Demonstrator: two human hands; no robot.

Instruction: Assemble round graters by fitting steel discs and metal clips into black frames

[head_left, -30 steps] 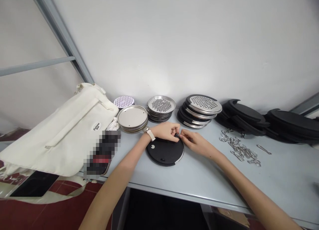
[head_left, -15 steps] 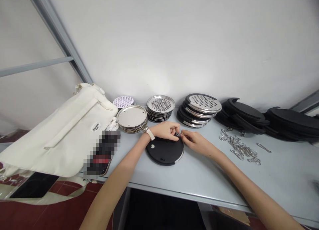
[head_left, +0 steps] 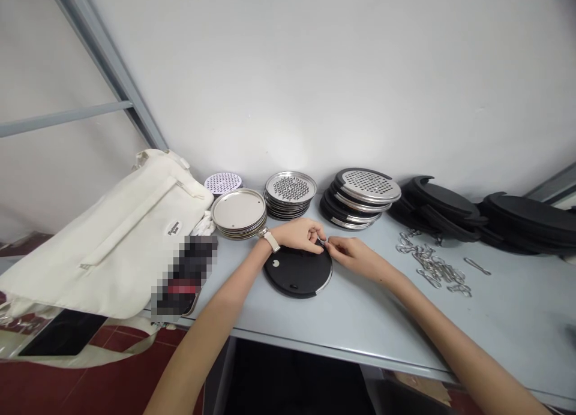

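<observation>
White tote [head_left: 112, 244] lies near the left hand [head_left: 297, 235] and right hand [head_left: 353, 256], both pinching a metal clip [head_left: 321, 241].

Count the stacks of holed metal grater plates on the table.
3: the far-left stack, partly behind the plain steel plates; the middle stack; the right stack, nearest the black rounds. More may be hidden.

Two hands at work, folks, the left hand [head_left: 297, 235] and the right hand [head_left: 353, 256], with one small clip [head_left: 321, 241] between the fingers [head_left: 315, 230], right over one black disc [head_left: 297, 275] on the surface [head_left: 517, 307]! Around that disc: one perforated disc [head_left: 224, 183] at eleven, one plain steel stack [head_left: 238, 211] at ten, one grater stack [head_left: 290, 188] at twelve, one black-rimmed grater stack [head_left: 366, 187] at one, two black stacks at two, the first black stack [head_left: 436, 202] and the second black stack [head_left: 526, 217], one heap of clips [head_left: 432, 265] at three, one loose clip [head_left: 477, 266] beside it, and one white bag [head_left: 112, 241] at nine!
</observation>
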